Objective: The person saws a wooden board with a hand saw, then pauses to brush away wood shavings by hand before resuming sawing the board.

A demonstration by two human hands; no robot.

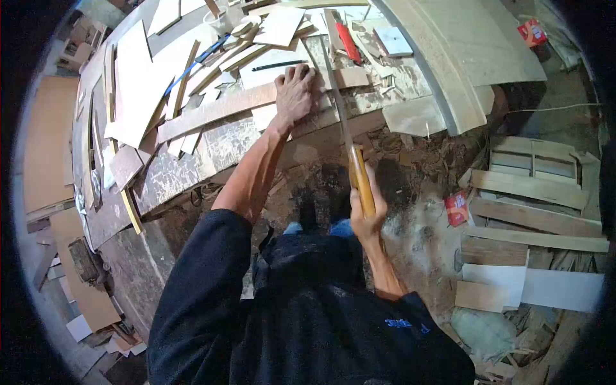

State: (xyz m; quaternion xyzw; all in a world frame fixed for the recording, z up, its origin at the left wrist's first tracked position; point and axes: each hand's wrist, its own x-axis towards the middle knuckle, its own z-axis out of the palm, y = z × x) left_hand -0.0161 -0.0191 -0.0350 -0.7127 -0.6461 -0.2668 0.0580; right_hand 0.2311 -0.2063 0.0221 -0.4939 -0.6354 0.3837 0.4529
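My right hand (369,215) is wrapped round the yellow handle (360,179) of a handsaw. The saw's long narrow blade (341,106) points away from me and crosses a thin wooden strip (221,111) near its right end. Left of the blade, my left hand (295,94) presses down on this strip with curled fingers, holding it on the worktable (215,151). A dark pencil (279,65) lies on a pale board just beyond my left knuckles. To the right of the blade, the strip's short end (353,78) shows.
Offcuts and white boards (133,83) cover the table's left side, with a blue rod (192,67) among them. A red tool (348,43) lies beyond the saw. Wooden slats (529,186) and a red packet (456,209) lie on the floor at right.
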